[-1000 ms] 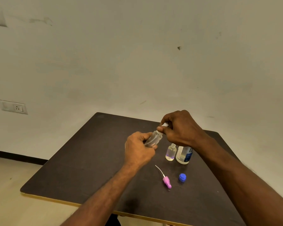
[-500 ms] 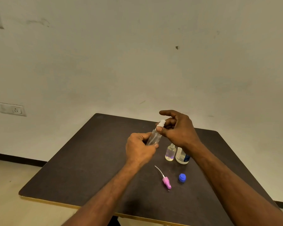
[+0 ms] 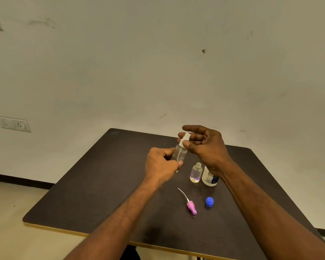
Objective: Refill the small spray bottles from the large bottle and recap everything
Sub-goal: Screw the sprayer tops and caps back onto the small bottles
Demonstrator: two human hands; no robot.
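Your left hand (image 3: 160,164) is closed around the lower part of a clear spray bottle (image 3: 179,155) and holds it above the table (image 3: 94,184). The bottle is tilted; its long axis goes from your left palm up and to the right, and the white spray head (image 3: 184,139) points away from you. Your right hand (image 3: 206,147) pinches this head between thumb and fingers, while the index finger stays stretched out above it.

Under your right wrist stand two bottles, upright and just beside each other: a small open bottle (image 3: 196,172) and a large bottle (image 3: 209,178), partly hidden by the wrist. Nearer to you lie a pink sprayer (image 3: 190,206) with its thin tube and a blue cap (image 3: 209,201), apart from each other. The left half of the table is free.
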